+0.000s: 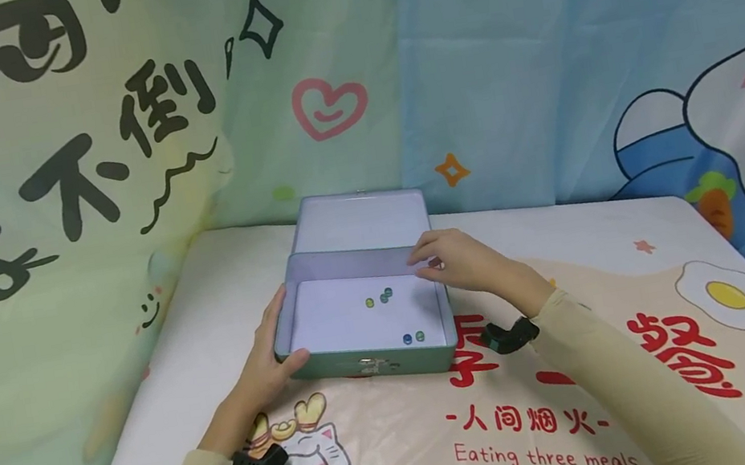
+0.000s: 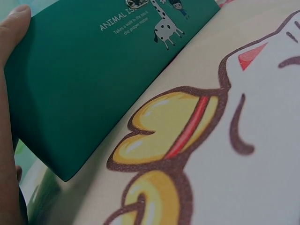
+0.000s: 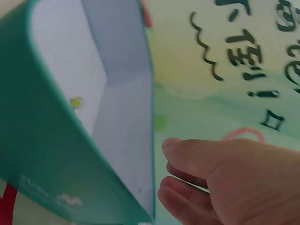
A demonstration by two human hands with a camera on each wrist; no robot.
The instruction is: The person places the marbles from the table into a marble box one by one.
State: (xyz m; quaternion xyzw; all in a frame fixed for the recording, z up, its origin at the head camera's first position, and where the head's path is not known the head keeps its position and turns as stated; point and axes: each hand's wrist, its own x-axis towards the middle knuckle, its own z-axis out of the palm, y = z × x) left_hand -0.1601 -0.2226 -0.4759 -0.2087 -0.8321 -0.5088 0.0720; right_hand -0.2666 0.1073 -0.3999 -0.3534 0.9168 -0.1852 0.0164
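A green hinged tin box [image 1: 363, 357] lies with its lid [image 1: 359, 217] tipped back, its pale inside facing up. Several small glassy marbles are on its floor: a yellow-green marble [image 1: 370, 303] beside two green ones, and a blue marble [image 1: 407, 338] with a green marble [image 1: 421, 336] near the front right. My left hand [image 1: 263, 359] grips the box's front left corner, thumb at the front, fingers along the side. Over the back right corner hovers my right hand [image 1: 460, 259], fingers loosely bent, thumb apart from them; nothing shows between them in the right wrist view.
The printed tablecloth [image 1: 405, 439] carries a cartoon cat, red characters and a fried egg. Patterned cloth [image 1: 488, 84] hangs behind the table and at the left. Each wrist wears a black strap [image 1: 510, 335]. The front clasp [image 1: 373, 365] sits on the box.
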